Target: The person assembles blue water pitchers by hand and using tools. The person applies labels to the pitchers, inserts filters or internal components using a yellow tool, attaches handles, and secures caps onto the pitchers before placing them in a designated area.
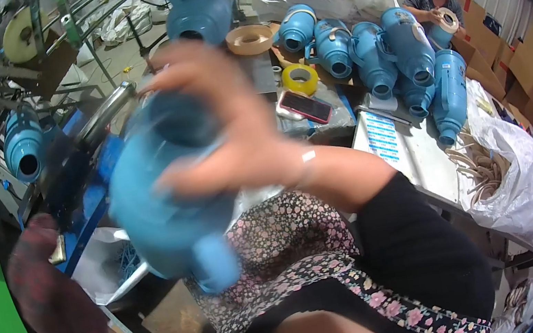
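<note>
My bare right hand reaches across in front of me, fingers and thumb closed around the neck of a blue vacuum flask body. The flask is tilted, its round dark mouth toward the upper right and its handle at the lower end. Hand and flask are smeared by motion. On the left, my left hand wears a dark red and black glove and is held beside a blue machine edge. A small pale piece shows next to its fingers; whether the hand grips it cannot be made out.
Several blue flasks crowd the table's right side, near yellow tape, a phone and a label sheet. Another flask sits in the machine at left. A white bag holds beige rings. A co-worker handles a flask behind.
</note>
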A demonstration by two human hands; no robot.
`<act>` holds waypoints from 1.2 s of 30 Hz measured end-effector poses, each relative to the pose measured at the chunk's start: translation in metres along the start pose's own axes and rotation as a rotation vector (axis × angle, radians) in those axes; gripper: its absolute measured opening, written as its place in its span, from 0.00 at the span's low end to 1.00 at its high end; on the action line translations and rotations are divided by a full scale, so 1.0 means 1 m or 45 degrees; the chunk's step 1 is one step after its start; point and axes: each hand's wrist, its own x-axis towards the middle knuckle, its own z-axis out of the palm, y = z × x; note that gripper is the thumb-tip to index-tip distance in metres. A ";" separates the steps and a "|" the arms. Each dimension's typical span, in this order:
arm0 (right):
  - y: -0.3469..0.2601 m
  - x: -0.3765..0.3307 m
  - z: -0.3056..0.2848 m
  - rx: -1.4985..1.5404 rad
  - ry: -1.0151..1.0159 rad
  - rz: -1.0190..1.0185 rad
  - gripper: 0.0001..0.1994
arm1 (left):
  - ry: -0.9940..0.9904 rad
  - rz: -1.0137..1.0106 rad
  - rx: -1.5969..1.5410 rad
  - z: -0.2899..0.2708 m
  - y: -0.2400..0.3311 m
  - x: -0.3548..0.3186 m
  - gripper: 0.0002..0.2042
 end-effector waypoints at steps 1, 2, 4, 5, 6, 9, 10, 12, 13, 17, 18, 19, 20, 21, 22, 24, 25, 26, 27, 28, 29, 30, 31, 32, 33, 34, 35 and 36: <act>0.005 -0.012 -0.040 0.180 0.117 0.355 0.41 | 0.077 0.069 0.092 0.001 0.004 0.008 0.17; 0.009 -0.034 -0.070 0.325 0.430 0.332 0.43 | 0.099 0.035 0.072 0.000 0.007 0.013 0.18; 0.008 -0.098 -0.141 0.507 0.644 0.548 0.51 | 0.117 0.012 -0.005 0.021 -0.010 0.022 0.19; 0.009 -0.141 -0.178 0.303 0.520 0.787 0.52 | 0.104 -0.161 0.034 0.038 -0.024 0.027 0.17; 0.007 -0.184 -0.201 0.264 0.461 1.031 0.48 | 0.095 -0.336 0.082 0.057 -0.034 0.033 0.15; -0.007 -0.309 -0.203 0.700 0.659 1.577 0.36 | -0.337 -0.508 -0.182 0.125 -0.065 0.082 0.14; -0.015 -0.327 -0.195 0.801 0.823 1.587 0.32 | -0.461 -0.465 -0.211 0.157 -0.079 0.098 0.15; -0.023 -0.347 -0.191 0.827 0.944 1.483 0.29 | -0.468 -0.813 -0.214 0.221 -0.106 0.128 0.20; -0.030 -0.345 -0.194 0.831 0.973 1.488 0.32 | -0.502 -0.881 -0.286 0.243 -0.110 0.138 0.20; -0.056 -0.299 -0.198 0.883 0.791 1.310 0.44 | -0.599 -0.718 0.145 0.277 -0.173 0.152 0.21; -0.053 -0.301 -0.204 0.927 0.770 1.293 0.43 | -0.613 -0.631 0.417 0.280 -0.173 0.153 0.22; -0.053 -0.306 -0.213 0.940 0.817 1.304 0.43 | -0.602 -0.622 0.433 0.282 -0.139 0.142 0.22; -0.052 -0.310 -0.220 0.968 0.847 1.315 0.43 | -0.579 -0.618 0.468 0.272 -0.105 0.132 0.23; -0.051 -0.309 -0.222 1.006 0.899 1.355 0.42 | -0.504 -0.491 0.475 0.242 -0.085 0.110 0.22; -0.042 -0.307 -0.226 0.882 0.879 1.338 0.41 | -0.631 -0.503 0.455 0.207 -0.076 0.097 0.20; -0.028 -0.302 -0.235 0.612 0.848 1.308 0.40 | -0.357 -0.552 0.235 0.134 -0.049 0.053 0.12; -0.023 -0.287 -0.232 0.575 0.789 1.303 0.39 | -0.178 -0.535 0.181 0.093 -0.047 0.028 0.09; -0.013 -0.265 -0.232 0.550 0.733 1.301 0.39 | -0.117 -0.783 0.083 0.037 -0.034 0.010 0.11; -0.001 -0.244 -0.225 0.553 0.694 1.286 0.38 | -0.019 -1.025 -0.020 -0.019 -0.021 -0.010 0.13; 0.012 -0.221 -0.210 0.533 0.654 1.278 0.37 | -0.043 -0.939 0.024 -0.044 -0.006 -0.020 0.13; 0.025 -0.203 -0.196 0.571 0.664 1.276 0.36 | -0.088 -0.895 0.072 -0.047 0.010 -0.014 0.13; 0.033 -0.181 -0.169 0.586 0.655 1.262 0.35 | -0.138 -0.888 0.091 -0.056 0.021 -0.019 0.13; 0.047 -0.167 -0.136 0.670 0.614 1.260 0.32 | -0.237 -0.913 0.085 -0.062 0.029 -0.024 0.12; 0.059 -0.152 -0.102 0.736 0.578 1.259 0.30 | -0.416 -0.975 0.061 -0.067 0.027 -0.032 0.12; 0.060 -0.129 -0.061 0.948 0.617 1.345 0.27 | -0.774 -1.049 0.130 -0.084 0.020 -0.048 0.11; 0.064 -0.105 -0.038 1.054 0.655 1.341 0.25 | -0.955 -1.071 0.138 -0.084 0.014 -0.053 0.11; 0.069 -0.082 -0.013 1.180 0.686 1.340 0.24 | -1.138 -1.085 0.166 -0.085 0.013 -0.057 0.10; 0.083 -0.055 0.003 1.240 0.705 1.308 0.24 | -1.141 -1.045 0.196 -0.077 0.025 -0.056 0.10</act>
